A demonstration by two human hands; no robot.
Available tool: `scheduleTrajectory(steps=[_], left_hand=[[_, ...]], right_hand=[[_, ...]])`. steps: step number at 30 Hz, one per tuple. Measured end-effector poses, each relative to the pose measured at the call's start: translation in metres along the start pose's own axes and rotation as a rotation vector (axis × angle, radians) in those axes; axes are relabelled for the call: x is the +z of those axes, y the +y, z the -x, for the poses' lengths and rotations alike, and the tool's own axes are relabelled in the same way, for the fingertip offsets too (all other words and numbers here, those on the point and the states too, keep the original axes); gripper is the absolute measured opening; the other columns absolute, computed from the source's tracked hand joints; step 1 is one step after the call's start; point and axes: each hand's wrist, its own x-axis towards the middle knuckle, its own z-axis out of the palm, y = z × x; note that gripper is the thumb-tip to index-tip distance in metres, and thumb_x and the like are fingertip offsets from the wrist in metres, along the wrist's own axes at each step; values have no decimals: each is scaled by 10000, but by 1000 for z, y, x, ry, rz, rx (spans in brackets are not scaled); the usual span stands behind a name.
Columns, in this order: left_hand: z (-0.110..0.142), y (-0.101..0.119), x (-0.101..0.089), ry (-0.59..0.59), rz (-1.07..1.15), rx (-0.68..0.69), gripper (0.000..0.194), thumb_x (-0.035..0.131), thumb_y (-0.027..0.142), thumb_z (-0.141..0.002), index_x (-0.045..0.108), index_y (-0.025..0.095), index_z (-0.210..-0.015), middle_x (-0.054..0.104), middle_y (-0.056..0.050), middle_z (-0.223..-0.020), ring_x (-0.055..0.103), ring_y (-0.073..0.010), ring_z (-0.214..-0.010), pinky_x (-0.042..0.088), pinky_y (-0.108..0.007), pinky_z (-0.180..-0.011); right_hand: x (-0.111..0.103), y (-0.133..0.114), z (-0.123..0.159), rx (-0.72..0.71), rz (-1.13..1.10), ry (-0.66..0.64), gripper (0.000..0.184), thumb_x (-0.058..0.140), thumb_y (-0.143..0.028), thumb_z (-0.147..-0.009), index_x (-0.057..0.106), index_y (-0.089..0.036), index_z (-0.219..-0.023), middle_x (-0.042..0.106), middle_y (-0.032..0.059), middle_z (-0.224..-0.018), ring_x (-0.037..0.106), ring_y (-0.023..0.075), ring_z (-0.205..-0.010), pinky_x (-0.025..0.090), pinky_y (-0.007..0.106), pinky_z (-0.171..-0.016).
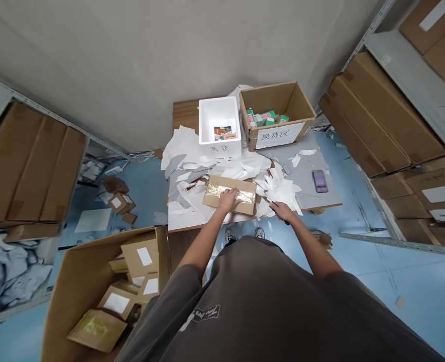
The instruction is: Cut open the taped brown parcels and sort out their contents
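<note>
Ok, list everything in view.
table: 1, grey and brown, centre
taped box: 1, brown, table front
slim tool: 1, dark and yellow, right hand
paper scraps: many, white, table
foam bin: 1, white, table back
packets: unclear, multicoloured, foam bin
labelled carton: 1, brown, table back
packs: several, green and pink, labelled carton
phone-like item: 1, purplish, table right
floor: 1, blue, below
large carton: 1, brown, floor left
parcels: several, brown, large carton
loose boxes: several, brown, floor left
racks: 2+, grey, left and right
cartons: many, brown, racks
bundles: several, grey, lower left
shoes: 2, black and white, floor
shirt: 1, dark, bottom
left hand: 1, bare, on taped box
right hand: 1, bare, on slim tool
</note>
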Motion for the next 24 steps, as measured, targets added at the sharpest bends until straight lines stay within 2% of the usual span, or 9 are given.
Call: scheduleTrajectory(steps=[1,3,5,6,8,10,14,18,24], left_hand=[[-7,0,-2,14,-22,-20,742,674,639,-966,508,320,-1615,397,-88,-1748,343,-371,-1599,323,-538,-1284],[-22,0,-4,-7,-69,-30,994,789,657,-863,373,324,-1701,221,-101,-1817,168,-425,-1663,230,-601,-1318],[-34,1,-3,-68,-111,-19,1245,884,648,-754,224,313,-1754,81,-108,-1842,0,-461,-1680,138,-655,-1329],[-38,1,-2,-87,-128,-14,1304,904,629,-732,176,303,-1764,53,-116,-1843,-40,-467,-1679,114,-667,-1328],[-42,-2,0,-72,-150,3,1257,875,586,-776,160,291,-1767,66,-126,-1841,-44,-462,-1680,106,-669,-1326],[-41,-6,3,-26,-154,37,1082,786,541,-875,213,292,-1758,127,-125,-1835,-9,-447,-1684,112,-654,-1327],[-38,-15,2,22,-107,109,860,664,509,-971,310,316,-1731,207,-107,-1822,42,-415,-1690,120,-647,-1325],[-39,-16,-2,53,-25,116,803,648,527,-984,365,331,-1709,266,-121,-1803,95,-424,-1684,150,-675,-1304],[-37,-13,-4,69,18,122,857,732,600,-917,418,363,-1679,303,-119,-1789,108,-446,-1678,154,-702,-1289]], right_hand=[[4,-3,2,4,-17,20,512,364,-608,-1106,636,-210,-935,623,-8,-620,625,187,-540,469,276,-639],[12,-13,3,8,-45,44,556,314,-620,-1114,669,-207,-1000,679,22,-691,661,208,-614,490,285,-666],[20,-23,4,0,-37,60,593,246,-591,-1130,699,-216,-1052,750,61,-836,708,237,-754,515,295,-726],[23,-28,4,-16,-9,71,587,229,-551,-1140,711,-224,-1064,775,76,-934,724,248,-848,523,300,-774],[28,-35,3,-65,89,94,533,252,-464,-1149,729,-234,-1084,781,88,-1117,718,260,-1035,516,303,-881],[29,-40,3,-104,200,115,466,315,-431,-1147,737,-233,-1151,754,101,-1223,689,265,-1145,494,303,-952],[27,-48,7,-93,375,119,451,460,-539,-1118,711,-211,-1302,702,151,-1264,677,289,-1157,486,314,-959],[28,-61,9,-44,435,134,468,630,-581,-1051,682,-213,-1335,673,170,-1335,675,318,-1174,513,360,-982],[33,-73,3,28,386,103,416,718,-411,-1047,649,-190,-1393,660,105,-1395,695,261,-1173,619,480,-989]])
